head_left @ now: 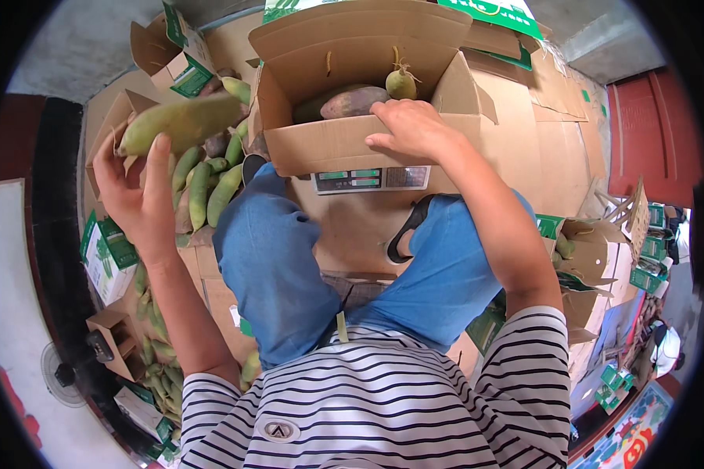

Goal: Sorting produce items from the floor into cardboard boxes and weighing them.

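In my left hand (139,184), a large pale-green radish (181,123) is held by its near end, slightly smeared by motion, above a pile of radishes. My right hand (409,129) grips the near wall of an open cardboard box (321,147), fingers over the edge and thumb on the outside. Inside the box lie a purplish radish (353,102) and a green one (400,83) with thin roots at its end. A darker green radish shows partly at the left of the box. Under the box, a scale (371,180) shows its display panel.
Loose green radishes (200,191) are heaped on the cardboard-covered floor left of my knees. An open green-and-brown carton (181,59) stands at the far left. A white-and-green carton (108,258) is at the left, and an open box (590,250) with produce sits at the right.
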A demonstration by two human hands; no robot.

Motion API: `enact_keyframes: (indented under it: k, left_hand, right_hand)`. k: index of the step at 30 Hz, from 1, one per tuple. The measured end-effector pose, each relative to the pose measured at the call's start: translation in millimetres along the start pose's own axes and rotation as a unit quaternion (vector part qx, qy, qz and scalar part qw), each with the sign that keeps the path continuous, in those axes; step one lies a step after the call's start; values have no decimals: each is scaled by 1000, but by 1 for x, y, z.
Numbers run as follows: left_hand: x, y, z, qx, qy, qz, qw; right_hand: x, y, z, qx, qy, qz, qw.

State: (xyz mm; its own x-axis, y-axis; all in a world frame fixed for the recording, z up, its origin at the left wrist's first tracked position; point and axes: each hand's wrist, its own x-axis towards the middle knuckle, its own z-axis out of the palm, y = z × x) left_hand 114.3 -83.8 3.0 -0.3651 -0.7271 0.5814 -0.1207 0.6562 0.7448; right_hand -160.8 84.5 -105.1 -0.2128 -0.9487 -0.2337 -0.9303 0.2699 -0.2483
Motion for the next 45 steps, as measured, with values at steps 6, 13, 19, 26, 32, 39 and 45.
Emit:
enact_keyframes:
  k: [6,13,19,26,32,39,45]
  left_hand:
    - [-34,-96,-42,208,-43,-38,976]
    - [2,-124,-35,299,-41,68,951]
    - [69,50,13,-83,-31,46,995]
    - [35,88,85,26,-176,174,969]
    - [-3,33,114,284,-387,139,866]
    - [-4,25,126,358,-507,123,774]
    - [-25,10,142,365,-543,129,746]
  right_hand:
    - [-1,-1,2,-2,4,-11,1000]
    - [-1,-7,-1,5,6,-15,1000]
    - [-6,-7,-2,-3,8,25,1000]
    - [-21,-15,-31,66,85,14,994]
    - [-89,26,-72,203,285,33,936]
    - [-169,76,-32,294,303,194,886]
    - [-213,100,26,328,246,253,876]
